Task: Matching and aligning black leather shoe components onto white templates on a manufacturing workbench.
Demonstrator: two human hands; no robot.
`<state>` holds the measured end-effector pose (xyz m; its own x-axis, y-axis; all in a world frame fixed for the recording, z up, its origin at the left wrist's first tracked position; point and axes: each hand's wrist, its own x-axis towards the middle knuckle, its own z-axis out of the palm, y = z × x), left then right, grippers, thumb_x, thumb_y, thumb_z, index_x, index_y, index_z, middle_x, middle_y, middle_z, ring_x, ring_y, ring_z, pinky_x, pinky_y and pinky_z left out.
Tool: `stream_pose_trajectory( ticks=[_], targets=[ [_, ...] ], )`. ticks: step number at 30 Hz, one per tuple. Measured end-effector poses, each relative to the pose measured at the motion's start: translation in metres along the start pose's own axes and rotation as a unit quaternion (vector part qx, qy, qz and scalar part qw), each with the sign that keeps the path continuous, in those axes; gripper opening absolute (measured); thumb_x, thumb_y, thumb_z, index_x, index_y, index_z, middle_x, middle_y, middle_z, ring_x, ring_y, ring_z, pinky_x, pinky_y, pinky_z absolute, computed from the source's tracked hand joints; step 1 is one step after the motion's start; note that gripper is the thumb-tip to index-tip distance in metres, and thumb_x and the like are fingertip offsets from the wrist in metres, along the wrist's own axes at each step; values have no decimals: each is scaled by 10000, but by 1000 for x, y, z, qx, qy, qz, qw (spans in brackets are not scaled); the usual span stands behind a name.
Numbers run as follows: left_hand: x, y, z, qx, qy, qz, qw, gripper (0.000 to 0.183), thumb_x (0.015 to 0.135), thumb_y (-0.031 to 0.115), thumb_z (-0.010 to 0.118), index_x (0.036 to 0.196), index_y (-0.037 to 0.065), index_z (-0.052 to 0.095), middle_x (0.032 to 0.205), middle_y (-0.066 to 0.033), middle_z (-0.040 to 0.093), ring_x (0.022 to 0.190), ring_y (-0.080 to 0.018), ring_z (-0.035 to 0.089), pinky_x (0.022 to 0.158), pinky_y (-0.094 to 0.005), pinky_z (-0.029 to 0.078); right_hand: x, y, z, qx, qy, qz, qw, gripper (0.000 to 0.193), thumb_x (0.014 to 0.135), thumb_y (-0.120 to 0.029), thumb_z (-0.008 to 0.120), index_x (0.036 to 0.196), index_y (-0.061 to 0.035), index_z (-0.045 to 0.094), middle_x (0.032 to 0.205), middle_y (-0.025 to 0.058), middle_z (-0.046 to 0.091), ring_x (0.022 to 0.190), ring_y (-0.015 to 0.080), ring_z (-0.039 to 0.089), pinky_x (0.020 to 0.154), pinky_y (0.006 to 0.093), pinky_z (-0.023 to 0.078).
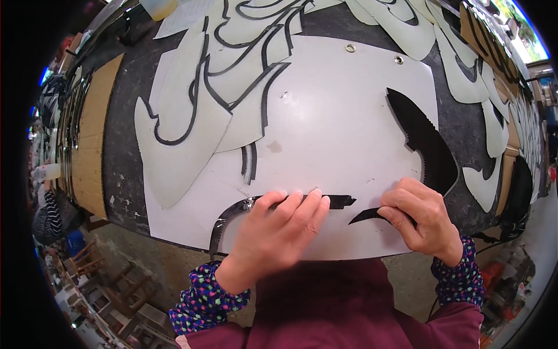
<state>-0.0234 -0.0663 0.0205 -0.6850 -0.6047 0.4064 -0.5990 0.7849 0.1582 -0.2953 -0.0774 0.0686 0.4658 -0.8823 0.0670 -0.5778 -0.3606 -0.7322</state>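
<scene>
Left hand (282,230) lies over the dark strip (223,220), fingers bent, fingertips along its upper edge. Grip: can't tell if it clasps the strip or only presses it; palm side hidden. Strip is on the white sheet (349,116) near its front edge, straight part running under the fingers to a jagged right end, left part curving down to the sheet's front edge. Shiny patches on the curve.

Right hand (421,218) grip: closed, thumb and fingers pinching the black piece (435,152). Piece is at the sheet's right, broad part above and beyond the hand, thin tip sticking out left of it; inner edge toothed. Middle hidden by the hand. Tip sits just below the strip's jagged end, apart from it.

Short scrap (249,164) on the sheet, above the strip. Pale panels (186,151) with black edging overlap at upper left; more pale cutouts (455,67) upper right. Two metal eyelets (350,48) at the sheet's far edge. Sheet lies on the dark counter (128,110). Cardboard (96,125) at left, a tub (158,8) of yellowish stuff at the far edge. Striped sleeve (51,208) of another person, far left. Wooden stools (88,257) on the floor, lower left.
</scene>
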Motion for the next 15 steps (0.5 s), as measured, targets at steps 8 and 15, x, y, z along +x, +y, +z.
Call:
stream_pose_trajectory(
  ticks=[8, 15],
  targets=[
    [2, 4, -5, -7, -8, -27, 1000, 316, 874, 71, 667, 1177, 122, 735, 1214, -16, 682, 1044, -159, 593, 908, -353, 485, 11, 3, 6, -17, -42, 35, 998, 113, 883, -80, 705, 812, -33, 630, 691, 100, 587, 629, 284, 585, 567, 380, 459],
    [3, 4, -4, -19, -14, -29, 999, 304, 872, 74, 672, 1163, 129, 741, 1215, -12, 682, 1045, -160, 588, 910, -355, 481, 15, 6, 9, -56, -35, 18, 998, 166, 894, -120, 704, 784, -44, 607, 658, 87, 566, 586, 281, 572, 528, 386, 441]
  ],
)
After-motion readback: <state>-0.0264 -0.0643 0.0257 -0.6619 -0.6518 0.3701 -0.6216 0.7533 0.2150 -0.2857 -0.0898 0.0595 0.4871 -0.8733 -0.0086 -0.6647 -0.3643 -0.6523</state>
